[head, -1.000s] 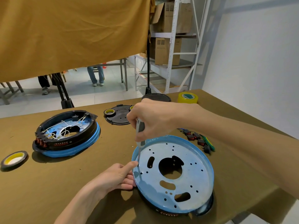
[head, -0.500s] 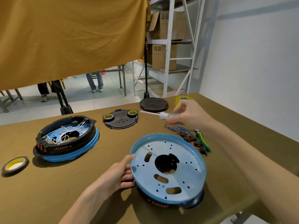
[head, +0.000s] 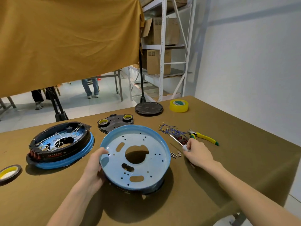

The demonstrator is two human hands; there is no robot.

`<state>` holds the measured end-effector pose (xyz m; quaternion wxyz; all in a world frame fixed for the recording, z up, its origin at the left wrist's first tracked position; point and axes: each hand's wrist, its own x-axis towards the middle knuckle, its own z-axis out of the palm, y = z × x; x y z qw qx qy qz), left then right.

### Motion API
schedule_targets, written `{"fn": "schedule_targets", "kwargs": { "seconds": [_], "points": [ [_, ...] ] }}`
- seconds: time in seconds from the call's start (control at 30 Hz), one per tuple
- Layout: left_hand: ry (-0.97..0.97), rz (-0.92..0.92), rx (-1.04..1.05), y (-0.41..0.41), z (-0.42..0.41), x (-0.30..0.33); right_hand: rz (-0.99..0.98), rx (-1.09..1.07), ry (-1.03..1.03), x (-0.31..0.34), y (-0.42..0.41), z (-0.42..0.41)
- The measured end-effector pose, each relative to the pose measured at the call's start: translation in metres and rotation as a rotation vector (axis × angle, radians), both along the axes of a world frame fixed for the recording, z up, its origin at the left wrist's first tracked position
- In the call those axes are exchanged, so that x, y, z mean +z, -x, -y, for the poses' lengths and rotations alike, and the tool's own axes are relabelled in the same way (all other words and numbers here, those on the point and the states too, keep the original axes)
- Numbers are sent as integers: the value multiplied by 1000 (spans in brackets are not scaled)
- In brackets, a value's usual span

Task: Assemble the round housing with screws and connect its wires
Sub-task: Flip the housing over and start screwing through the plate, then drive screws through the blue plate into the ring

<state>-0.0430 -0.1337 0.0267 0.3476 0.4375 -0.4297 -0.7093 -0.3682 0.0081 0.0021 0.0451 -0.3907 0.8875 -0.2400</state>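
A round blue housing plate [head: 146, 165] with several holes is tilted up toward me over a dark base. My left hand [head: 95, 167] grips its left rim, thumb over the edge. My right hand [head: 197, 152] is down at the table to the right of the plate and holds a screwdriver [head: 177, 141] by its pale handle, shaft pointing up-left. A few screws [head: 175, 154] lie between the plate and that hand. Blue wires with terminals [head: 170, 130] lie behind it. A second housing [head: 60, 146], black ring on blue plate with white wires inside, sits at the left.
Yellow-green pliers [head: 204, 137] lie right of the wires. A black cover with two tape rolls [head: 115, 122], a black disc [head: 149, 108] and a yellow tape roll [head: 178, 106] stand at the back. Another tape roll [head: 9, 172] is at the far left edge. The table's right edge is close.
My right hand lifted the screwdriver off the plate, swung it right and lowered it to the table by the screws. My left hand tilted the plate up by its rim.
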Motion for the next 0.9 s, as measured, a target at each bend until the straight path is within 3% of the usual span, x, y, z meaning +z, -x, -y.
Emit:
{"fn": "schedule_targets", "kwargs": {
  "seconds": [0.27, 0.33, 0.43, 0.5, 0.6, 0.73, 0.9],
  "points": [
    [-16, 123, 16, -1, 20, -18, -319, -8, -147, 2, -12, 5],
    [-8, 160, 8, -3, 21, -20, -265, 52, 21, 10, -22, 9],
    [-9, 159, -21, -4, 20, -21, -80, 315, 334, 29, -56, 17],
    [-61, 99, -28, -5, 18, -19, -66, 537, 325, 40, -84, 20],
    [-138, -46, -4, -7, 14, -16, 72, 782, 72, 49, -119, 22],
    [-225, -256, -57, -4, 8, -7, 85, 821, -155, 50, -145, 34],
    [-128, -488, -104, 10, -5, 19, 114, 770, 44, 60, -147, 41]
  ]
}}
